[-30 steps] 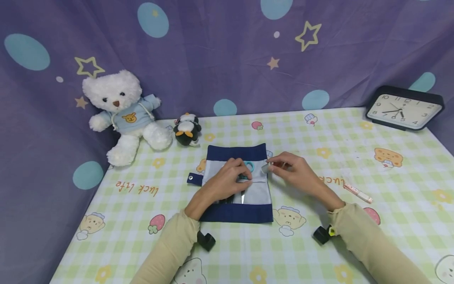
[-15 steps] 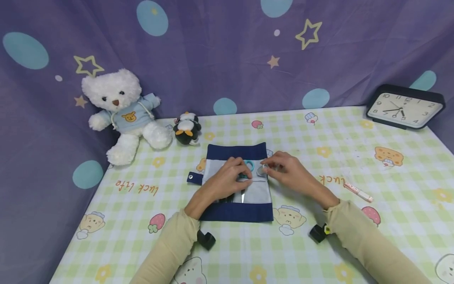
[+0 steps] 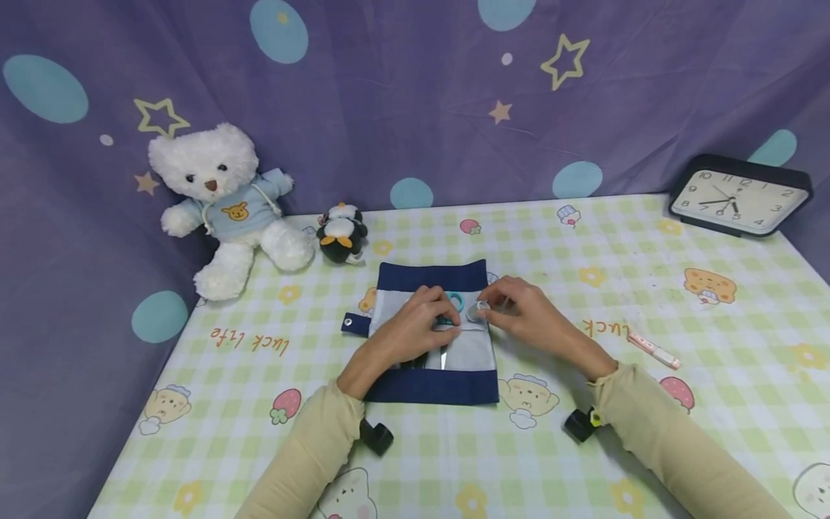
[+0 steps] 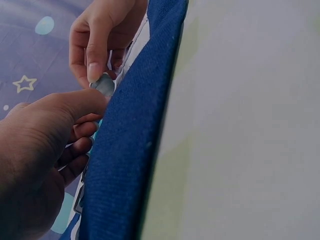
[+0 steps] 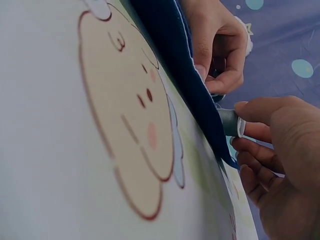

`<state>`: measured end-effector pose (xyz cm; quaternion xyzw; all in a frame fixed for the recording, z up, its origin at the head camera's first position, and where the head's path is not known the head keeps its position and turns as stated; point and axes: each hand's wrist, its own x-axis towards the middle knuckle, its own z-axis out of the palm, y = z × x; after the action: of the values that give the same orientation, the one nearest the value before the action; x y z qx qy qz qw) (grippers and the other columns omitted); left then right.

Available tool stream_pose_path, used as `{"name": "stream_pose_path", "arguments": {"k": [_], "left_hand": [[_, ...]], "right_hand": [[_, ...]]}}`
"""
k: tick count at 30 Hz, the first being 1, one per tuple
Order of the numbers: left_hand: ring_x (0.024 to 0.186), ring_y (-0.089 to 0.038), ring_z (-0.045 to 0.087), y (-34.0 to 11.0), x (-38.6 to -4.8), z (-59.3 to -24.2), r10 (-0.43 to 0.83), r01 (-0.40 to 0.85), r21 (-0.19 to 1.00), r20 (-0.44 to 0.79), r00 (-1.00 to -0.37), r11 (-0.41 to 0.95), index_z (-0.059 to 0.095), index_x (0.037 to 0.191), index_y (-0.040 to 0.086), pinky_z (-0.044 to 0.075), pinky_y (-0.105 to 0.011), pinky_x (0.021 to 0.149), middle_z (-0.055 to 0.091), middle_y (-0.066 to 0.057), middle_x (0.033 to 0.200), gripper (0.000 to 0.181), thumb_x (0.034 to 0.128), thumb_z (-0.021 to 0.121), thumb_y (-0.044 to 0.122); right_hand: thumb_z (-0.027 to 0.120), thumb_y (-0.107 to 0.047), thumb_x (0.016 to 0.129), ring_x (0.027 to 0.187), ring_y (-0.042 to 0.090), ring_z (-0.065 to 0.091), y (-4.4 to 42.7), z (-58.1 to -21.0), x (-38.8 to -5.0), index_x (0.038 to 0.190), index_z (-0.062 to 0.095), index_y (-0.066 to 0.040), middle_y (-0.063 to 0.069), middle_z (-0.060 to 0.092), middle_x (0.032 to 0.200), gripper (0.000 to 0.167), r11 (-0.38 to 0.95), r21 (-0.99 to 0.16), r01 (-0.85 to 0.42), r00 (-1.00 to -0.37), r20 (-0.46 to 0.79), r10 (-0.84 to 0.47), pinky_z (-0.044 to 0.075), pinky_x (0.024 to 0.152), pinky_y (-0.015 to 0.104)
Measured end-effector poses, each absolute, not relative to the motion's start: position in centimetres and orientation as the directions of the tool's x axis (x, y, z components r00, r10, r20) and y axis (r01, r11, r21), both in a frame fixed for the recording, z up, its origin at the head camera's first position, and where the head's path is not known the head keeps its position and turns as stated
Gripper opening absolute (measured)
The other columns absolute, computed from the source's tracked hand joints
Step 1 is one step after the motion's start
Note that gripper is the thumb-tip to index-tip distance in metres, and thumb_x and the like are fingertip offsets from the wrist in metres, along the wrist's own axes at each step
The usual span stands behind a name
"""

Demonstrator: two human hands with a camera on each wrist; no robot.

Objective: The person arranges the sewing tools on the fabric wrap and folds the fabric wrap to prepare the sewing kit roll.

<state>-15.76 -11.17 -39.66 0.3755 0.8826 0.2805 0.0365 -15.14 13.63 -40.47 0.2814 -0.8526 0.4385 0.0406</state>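
A navy and pale grey fabric pouch lies unfolded on the table. My left hand lies over its middle, thumb and fingertips pinching the edge of the pale inner pocket. Near the pocket's right end, my right hand holds a small spool of grey-green thread between thumb and fingers; its white rim shows in the right wrist view. Between the hands shows the turquoise handle of scissors, with a metal blade below. Dark items in the pocket are mostly hidden by my left hand.
A snap strap sticks out from the pouch's left side. Behind it sit a white teddy bear and a penguin plush. A pinkish-white pen-like stick lies at right; a black clock stands at back right.
My right hand has moved a little left with the thread spool, from the pouch's right edge to over the inner pocket. The left hand stays in place.
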Motion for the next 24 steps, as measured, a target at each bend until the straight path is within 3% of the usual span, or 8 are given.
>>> {"name": "stream_pose_path", "arguments": {"k": [9,24], "left_hand": [[0.088,-0.017,0.043,-11.18,-15.71,-39.63,0.687,0.646,0.527,0.151,-0.71,0.552,0.076,0.1,0.011,0.042,-0.032,0.08,0.055,0.001,0.098,0.007,0.0969,0.075,0.016],[0.088,-0.018,0.043,-11.19,-15.7,-39.6,0.69,0.655,0.528,0.168,-0.704,0.54,0.076,0.099,0.01,0.041,-0.033,0.079,0.055,0.0,0.099,0.005,0.097,0.075,0.015]], "right_hand": [[0.078,-0.008,0.093,0.088,0.018,0.063,13.41,-40.59,-15.17,0.103,0.073,-0.006,0.001,0.066,0.095,0.011,0.443,-0.707,-0.552,-0.814,0.343,-0.468,0.053,0.079,0.039],[0.076,-0.008,0.095,0.086,0.017,0.064,12.92,-40.18,-15.63,0.103,0.075,-0.005,0.002,0.068,0.096,0.009,0.436,-0.754,-0.49,-0.834,0.261,-0.487,0.054,0.079,0.035]]}}
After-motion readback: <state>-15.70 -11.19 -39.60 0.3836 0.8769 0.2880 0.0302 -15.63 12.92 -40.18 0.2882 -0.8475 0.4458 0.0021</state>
